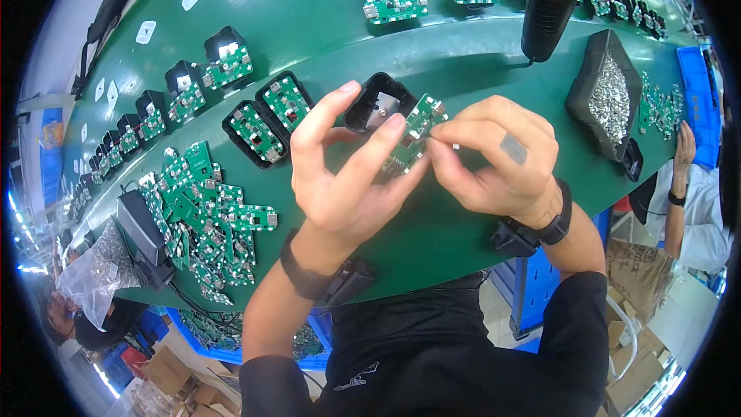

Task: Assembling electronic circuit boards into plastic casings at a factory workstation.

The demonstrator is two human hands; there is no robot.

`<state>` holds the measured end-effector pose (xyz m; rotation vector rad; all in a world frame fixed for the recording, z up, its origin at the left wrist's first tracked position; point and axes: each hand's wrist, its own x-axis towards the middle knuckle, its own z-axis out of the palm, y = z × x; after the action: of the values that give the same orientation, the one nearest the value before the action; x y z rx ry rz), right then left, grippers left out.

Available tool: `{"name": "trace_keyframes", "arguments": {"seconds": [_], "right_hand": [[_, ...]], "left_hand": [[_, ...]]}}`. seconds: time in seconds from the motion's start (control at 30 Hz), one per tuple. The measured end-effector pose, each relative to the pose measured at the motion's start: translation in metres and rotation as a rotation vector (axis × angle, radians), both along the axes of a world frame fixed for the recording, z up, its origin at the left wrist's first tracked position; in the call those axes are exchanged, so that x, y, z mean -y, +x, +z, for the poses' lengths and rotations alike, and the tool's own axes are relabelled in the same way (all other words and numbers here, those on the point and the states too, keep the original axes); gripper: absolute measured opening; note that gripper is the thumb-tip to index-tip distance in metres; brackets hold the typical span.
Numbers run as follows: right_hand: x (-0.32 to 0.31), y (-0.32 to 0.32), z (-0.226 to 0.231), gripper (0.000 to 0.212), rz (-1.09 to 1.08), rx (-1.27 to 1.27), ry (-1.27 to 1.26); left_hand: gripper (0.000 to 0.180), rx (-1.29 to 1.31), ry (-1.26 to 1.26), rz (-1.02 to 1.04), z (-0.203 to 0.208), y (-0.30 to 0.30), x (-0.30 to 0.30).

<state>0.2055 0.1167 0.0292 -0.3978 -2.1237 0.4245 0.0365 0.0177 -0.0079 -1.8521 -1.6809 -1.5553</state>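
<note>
Between the thumb and fingers of my left hand is a green circuit board, held tilted above the table. My right hand meets it from the right, thumb and index finger pinched at the board's edge. A tiny pale bit shows beside that pinch, too small to name. Just behind the left fingers an open black plastic housing has a metal piece and a screw inside, with no board in it. To its left, two black housings stand side by side, each with a green board set in it.
Loose boards are heaped at left. A black tray of screws stands at right. Housings with boards line the far side and left. A black tool hangs from above. A co-worker's hand is at far right.
</note>
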Motion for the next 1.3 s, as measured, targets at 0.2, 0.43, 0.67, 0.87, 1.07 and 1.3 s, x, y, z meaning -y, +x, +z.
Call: {"name": "trace_keyframes", "arguments": {"seconds": [0.2, 0.43, 0.67, 0.87, 1.07, 1.3], "right_hand": [[0.003, 0.0, -0.002, 0.022, 0.018, 0.084, 0.086], [0.004, 0.002, 0.001, 0.021, -0.016, 0.098, 0.101], [0.0, 0.004, -0.004, 0.024, -0.035, 0.093, 0.062], [-0.004, 0.002, -0.007, 0.029, 0.034, 0.062, -0.112], [-0.007, 0.006, -0.002, 0.029, 0.029, 0.102, -0.052], [-0.008, 0.008, 0.007, 0.029, 0.067, 0.0, -0.08]], "left_hand": [[0.051, 0.039, -0.041, -0.011, 0.002, 0.0, -0.002], [0.053, 0.054, -0.061, -0.017, 0.0, 0.0, 0.0], [0.052, 0.021, -0.064, -0.009, 0.002, 0.003, -0.001], [0.051, 0.018, -0.04, -0.009, 0.0, 0.002, -0.005], [0.05, -0.001, -0.052, -0.02, 0.002, 0.003, -0.006], [0.052, 0.045, -0.127, -0.066, 0.003, -0.002, 0.001]]}}
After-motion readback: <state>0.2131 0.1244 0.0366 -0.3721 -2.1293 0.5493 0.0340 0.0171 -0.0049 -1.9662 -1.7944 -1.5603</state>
